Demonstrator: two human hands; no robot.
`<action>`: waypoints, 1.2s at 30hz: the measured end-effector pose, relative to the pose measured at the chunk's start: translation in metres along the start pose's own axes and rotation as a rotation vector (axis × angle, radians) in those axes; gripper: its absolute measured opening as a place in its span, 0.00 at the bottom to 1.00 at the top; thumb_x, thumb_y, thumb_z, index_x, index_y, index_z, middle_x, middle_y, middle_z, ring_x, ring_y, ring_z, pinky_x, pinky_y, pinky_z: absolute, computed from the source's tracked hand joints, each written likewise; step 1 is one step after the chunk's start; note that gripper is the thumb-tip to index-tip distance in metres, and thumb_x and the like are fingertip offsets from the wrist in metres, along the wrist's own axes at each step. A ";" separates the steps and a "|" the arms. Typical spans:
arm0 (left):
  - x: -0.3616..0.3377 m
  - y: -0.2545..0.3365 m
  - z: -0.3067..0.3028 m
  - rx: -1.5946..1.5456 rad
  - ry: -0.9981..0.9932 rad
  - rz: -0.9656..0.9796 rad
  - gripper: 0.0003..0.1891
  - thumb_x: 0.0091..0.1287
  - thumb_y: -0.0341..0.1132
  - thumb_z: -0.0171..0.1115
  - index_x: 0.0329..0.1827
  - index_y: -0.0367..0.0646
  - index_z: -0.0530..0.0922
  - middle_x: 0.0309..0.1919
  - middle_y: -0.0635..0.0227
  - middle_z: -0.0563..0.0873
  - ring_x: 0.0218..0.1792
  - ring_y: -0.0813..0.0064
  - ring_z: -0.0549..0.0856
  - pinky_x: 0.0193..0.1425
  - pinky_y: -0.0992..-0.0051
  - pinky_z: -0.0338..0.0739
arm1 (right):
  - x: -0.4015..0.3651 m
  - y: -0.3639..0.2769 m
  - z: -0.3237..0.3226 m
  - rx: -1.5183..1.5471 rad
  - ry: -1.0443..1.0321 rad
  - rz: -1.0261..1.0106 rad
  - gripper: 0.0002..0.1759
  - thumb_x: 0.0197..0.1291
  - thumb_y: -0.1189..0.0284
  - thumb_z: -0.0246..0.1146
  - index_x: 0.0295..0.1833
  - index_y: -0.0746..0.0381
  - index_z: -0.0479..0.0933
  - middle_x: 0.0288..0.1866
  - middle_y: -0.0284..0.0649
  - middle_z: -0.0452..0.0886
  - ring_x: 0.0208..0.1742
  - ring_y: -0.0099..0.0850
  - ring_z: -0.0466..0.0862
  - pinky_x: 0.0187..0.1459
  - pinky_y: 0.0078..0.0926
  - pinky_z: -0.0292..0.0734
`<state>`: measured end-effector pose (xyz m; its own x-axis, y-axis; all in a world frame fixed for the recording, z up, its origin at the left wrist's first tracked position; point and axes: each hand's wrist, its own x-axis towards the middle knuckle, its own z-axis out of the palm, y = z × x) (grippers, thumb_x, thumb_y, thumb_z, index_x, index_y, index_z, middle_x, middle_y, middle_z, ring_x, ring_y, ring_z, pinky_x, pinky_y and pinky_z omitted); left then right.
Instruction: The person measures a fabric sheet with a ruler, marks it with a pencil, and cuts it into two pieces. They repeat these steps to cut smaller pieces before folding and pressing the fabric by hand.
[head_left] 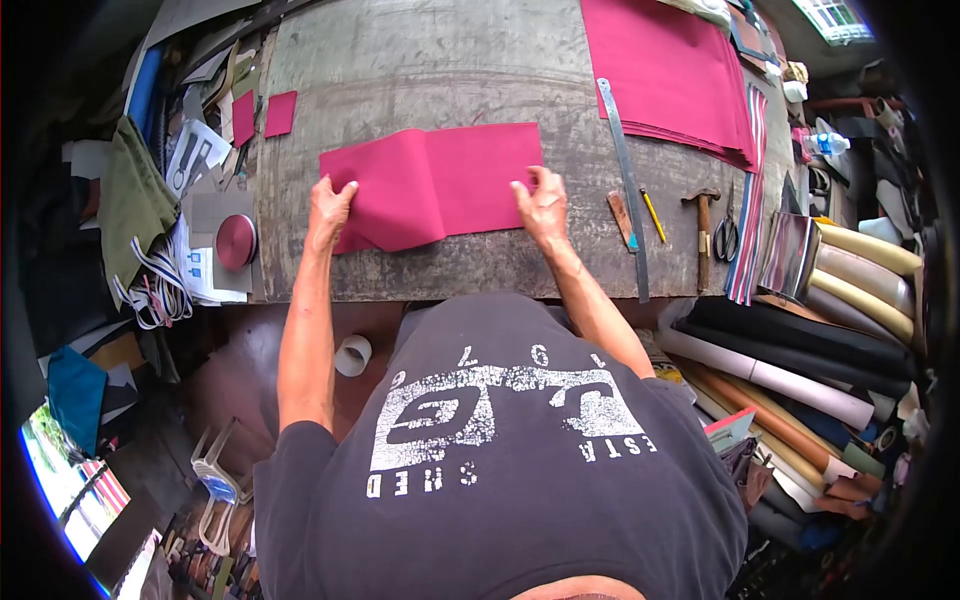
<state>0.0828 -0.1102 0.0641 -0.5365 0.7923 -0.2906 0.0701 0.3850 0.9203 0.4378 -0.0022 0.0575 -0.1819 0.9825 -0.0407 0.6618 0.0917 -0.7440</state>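
Note:
A magenta sheet of fabric (435, 180) lies flat on the worn grey worktable (420, 70), folded with a crease near its middle. My left hand (330, 205) grips its near left corner. My right hand (543, 205) pinches the near right edge. Both hands rest on the sheet close to the table's front edge.
A stack of magenta sheets (670, 70) lies at the back right. A long metal ruler (625, 180), a pencil (652, 214), a hammer (703, 235) and scissors (727, 232) lie to the right. Two small magenta pieces (263, 115) sit at the left. Rolls of material (800, 380) lie stacked at the right.

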 end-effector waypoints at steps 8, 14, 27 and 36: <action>0.039 -0.075 -0.031 0.520 0.182 0.250 0.17 0.70 0.37 0.65 0.54 0.32 0.81 0.45 0.44 0.89 0.47 0.46 0.89 0.51 0.58 0.81 | 0.004 0.002 0.014 -0.349 0.064 0.181 0.39 0.52 0.60 0.78 0.67 0.62 0.71 0.60 0.53 0.71 0.63 0.53 0.73 0.62 0.52 0.73; 0.024 -0.048 -0.022 0.528 0.255 0.243 0.16 0.73 0.40 0.64 0.50 0.34 0.80 0.40 0.41 0.87 0.44 0.40 0.87 0.47 0.53 0.79 | 0.002 0.005 0.014 -0.303 0.156 0.151 0.34 0.52 0.64 0.77 0.63 0.63 0.75 0.58 0.52 0.74 0.61 0.51 0.74 0.62 0.50 0.72; 0.021 -0.038 -0.017 0.469 0.209 0.143 0.15 0.73 0.39 0.62 0.53 0.35 0.78 0.39 0.48 0.88 0.42 0.50 0.88 0.48 0.58 0.79 | 0.014 0.009 0.010 0.007 0.245 0.033 0.12 0.59 0.76 0.67 0.49 0.64 0.79 0.45 0.47 0.80 0.47 0.44 0.82 0.50 0.41 0.79; 0.027 -0.039 -0.021 0.460 0.202 0.020 0.12 0.76 0.36 0.59 0.49 0.34 0.80 0.35 0.57 0.87 0.35 0.68 0.84 0.44 0.66 0.78 | 0.041 0.017 -0.001 0.254 0.219 0.388 0.11 0.60 0.71 0.70 0.43 0.66 0.83 0.30 0.42 0.87 0.31 0.33 0.87 0.37 0.33 0.82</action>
<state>0.0483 -0.1136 0.0254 -0.6801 0.7116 -0.1762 0.4206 0.5756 0.7013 0.4421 0.0395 0.0441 0.2170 0.9498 -0.2255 0.4480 -0.3021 -0.8415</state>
